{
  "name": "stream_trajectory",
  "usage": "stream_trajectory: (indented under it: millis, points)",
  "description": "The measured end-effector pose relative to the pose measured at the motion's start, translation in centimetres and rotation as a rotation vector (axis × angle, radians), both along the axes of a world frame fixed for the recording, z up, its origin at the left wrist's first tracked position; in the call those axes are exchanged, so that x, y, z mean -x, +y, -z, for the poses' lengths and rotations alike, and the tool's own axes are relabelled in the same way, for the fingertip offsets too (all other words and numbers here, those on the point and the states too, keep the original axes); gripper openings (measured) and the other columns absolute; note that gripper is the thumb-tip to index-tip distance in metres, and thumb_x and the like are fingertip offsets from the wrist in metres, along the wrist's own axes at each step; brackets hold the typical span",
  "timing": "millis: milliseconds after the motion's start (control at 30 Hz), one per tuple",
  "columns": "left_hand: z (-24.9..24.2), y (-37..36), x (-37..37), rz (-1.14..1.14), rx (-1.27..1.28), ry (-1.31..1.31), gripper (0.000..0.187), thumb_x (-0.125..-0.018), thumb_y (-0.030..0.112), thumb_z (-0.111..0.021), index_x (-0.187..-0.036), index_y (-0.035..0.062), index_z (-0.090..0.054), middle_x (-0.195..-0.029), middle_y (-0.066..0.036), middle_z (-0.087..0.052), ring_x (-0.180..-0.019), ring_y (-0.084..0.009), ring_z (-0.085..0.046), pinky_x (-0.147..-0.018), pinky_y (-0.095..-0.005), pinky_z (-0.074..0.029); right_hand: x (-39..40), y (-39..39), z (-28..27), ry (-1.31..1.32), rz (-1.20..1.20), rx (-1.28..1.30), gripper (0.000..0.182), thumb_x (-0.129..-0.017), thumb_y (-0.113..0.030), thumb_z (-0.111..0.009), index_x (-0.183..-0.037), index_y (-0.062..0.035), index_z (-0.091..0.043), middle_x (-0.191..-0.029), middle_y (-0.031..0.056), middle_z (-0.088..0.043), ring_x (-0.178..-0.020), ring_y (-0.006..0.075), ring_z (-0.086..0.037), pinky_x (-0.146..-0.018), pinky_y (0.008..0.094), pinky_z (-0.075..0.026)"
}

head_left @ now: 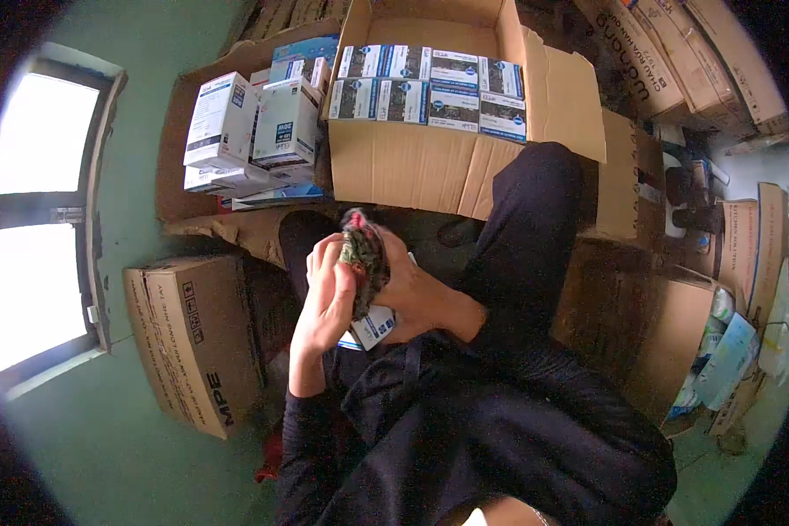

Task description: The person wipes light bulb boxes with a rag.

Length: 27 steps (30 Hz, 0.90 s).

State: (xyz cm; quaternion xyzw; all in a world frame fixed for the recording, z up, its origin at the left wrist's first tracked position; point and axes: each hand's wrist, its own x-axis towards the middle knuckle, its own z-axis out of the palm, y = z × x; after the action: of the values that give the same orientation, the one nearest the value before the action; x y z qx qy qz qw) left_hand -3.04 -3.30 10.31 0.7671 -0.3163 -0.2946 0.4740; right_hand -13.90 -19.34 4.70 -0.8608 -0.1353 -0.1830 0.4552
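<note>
- Left hand (329,294) wrapped around a dark, mottled bundle (364,263), fingers (323,256) curled over its near side.
- Right hand (416,302) cupping the far side, fingers closed on the same bundle, a small white-and-blue box (375,326) pinched underneath.
- Bundle held up over the lap, between both palms, well short of the open carton (412,162) ahead on the floor.
- Best kept squeezed evenly from both sides, box mouth steady beneath, so nothing spills out.
- Carton already packed with rows of small boxes (430,88); more stacked boxes (254,127) at its left edge.
- Tight quarters: closed carton (197,337) at left, raised knee (535,193) at right, open room only straight above the lap.
</note>
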Motion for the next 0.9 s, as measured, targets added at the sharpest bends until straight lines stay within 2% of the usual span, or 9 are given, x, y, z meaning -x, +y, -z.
stream_trajectory:
  millis: [167,267,300,400,500,600,733,800,900]
  points:
    - [1.5,-0.6,0.5,-0.166,0.203,0.068,0.086,-0.100,0.075,-0.026,-0.153,0.0062,-0.023,-0.149,-0.016,-0.038,-0.140,-0.0294,-0.039,-0.116,-0.0449,-0.033,0.6,0.9,0.7,0.096,-0.029,-0.149,0.092,-0.059,-0.041,-0.090,-0.137,-0.0059,-0.056,-0.147,0.0359,-0.037,-0.138,0.0563,-0.033,-0.115,0.0579,-0.033]
    - [-0.8,0.6,0.4,0.026,0.195,-0.046,0.110,-0.086,0.068,-0.064,-0.156,-0.0034,-0.017,-0.157,-0.022,-0.028,-0.146,-0.0365,-0.032,-0.120,-0.0478,-0.024,0.6,0.7,-0.2,0.189,0.118,-0.170,0.096,-0.059,-0.042,-0.092,-0.138,-0.0031,-0.053,-0.146,0.0358,-0.036,-0.137,0.0546,-0.036,-0.114,0.0559,-0.036]
    - [-0.8,0.7,0.4,0.103,0.133,-0.094,0.134,-0.067,0.073,-0.079,-0.157,-0.0045,-0.016,-0.158,-0.026,-0.029,-0.146,-0.0370,-0.032,-0.121,-0.0496,-0.023,0.3,0.5,-0.5,0.219,0.164,-0.198,0.097,-0.059,-0.043,-0.092,-0.139,-0.0033,-0.052,-0.145,0.0356,-0.036,-0.137,0.0533,-0.036,-0.114,0.0558,-0.036]
    - [-1.1,0.7,1.8,0.248,-0.275,-0.501,0.148,-0.060,0.065,-0.090,-0.159,-0.0016,-0.003,-0.158,-0.026,-0.029,-0.148,-0.0371,-0.030,-0.122,-0.0488,-0.024,0.0,0.3,-0.5,0.167,0.161,-0.218,0.102,-0.060,-0.043,-0.092,-0.142,-0.0026,-0.048,-0.148,0.0331,-0.033,-0.138,0.0507,-0.035,-0.116,0.0552,-0.033]
    - [1.3,0.7,2.1,0.082,0.132,0.132,0.150,-0.057,0.059,-0.095,-0.160,-0.0002,-0.002,-0.152,-0.027,-0.037,-0.142,-0.0371,-0.040,-0.118,-0.0489,-0.032,-0.2,-0.1,-0.6,0.099,0.075,-0.261,0.109,-0.062,-0.045,-0.090,-0.149,-0.0033,-0.040,-0.152,0.0317,-0.030,-0.141,0.0513,-0.029,-0.119,0.0560,-0.027]
    - [3.8,1.3,2.8,0.016,0.300,0.327,0.153,-0.057,0.053,-0.098,-0.160,0.0026,0.004,-0.150,-0.026,-0.040,-0.139,-0.0362,-0.045,-0.117,-0.0473,-0.035,0.1,-0.1,-0.4,0.113,0.039,-0.346,0.107,-0.064,-0.045,-0.090,-0.149,-0.0031,-0.040,-0.153,0.0296,-0.029,-0.143,0.0509,-0.028,-0.120,0.0543,-0.025]
    - [4.6,3.3,3.0,0.046,0.163,0.282,0.113,-0.081,0.035,-0.084,-0.160,-0.0001,-0.012,-0.149,-0.024,-0.044,-0.140,-0.0306,-0.044,-0.116,-0.0424,-0.034,-0.2,0.1,0.3,0.162,0.020,-0.831,0.085,-0.081,-0.049,-0.078,-0.144,-0.0034,-0.046,-0.152,0.0186,-0.036,-0.148,0.0329,-0.030,-0.122,0.0433,-0.023]
    - [5.6,4.3,3.8,-0.040,0.198,0.290,0.091,-0.092,0.030,-0.071,-0.160,-0.0008,-0.020,-0.149,-0.022,-0.045,-0.138,-0.0283,-0.045,-0.116,-0.0406,-0.033,-0.3,-0.1,1.1,0.127,0.315,-0.881,0.062,-0.089,-0.048,-0.074,-0.129,-0.0059,-0.053,-0.122,0.0072,-0.057,-0.115,0.0195,-0.056,-0.102,0.0344,-0.043]
    - [7.1,5.7,3.8,-0.212,0.309,0.126,0.078,-0.101,0.039,-0.056,-0.160,-0.0005,-0.026,-0.151,-0.019,-0.045,-0.133,-0.0257,-0.050,-0.115,-0.0385,-0.033,-0.9,-1.6,-1.5,0.072,0.634,-1.241,0.021,-0.093,-0.021,-0.077,-0.103,-0.0023,-0.071,-0.096,0.0051,-0.073,-0.078,0.0102,-0.067,-0.070,0.0270,-0.054]
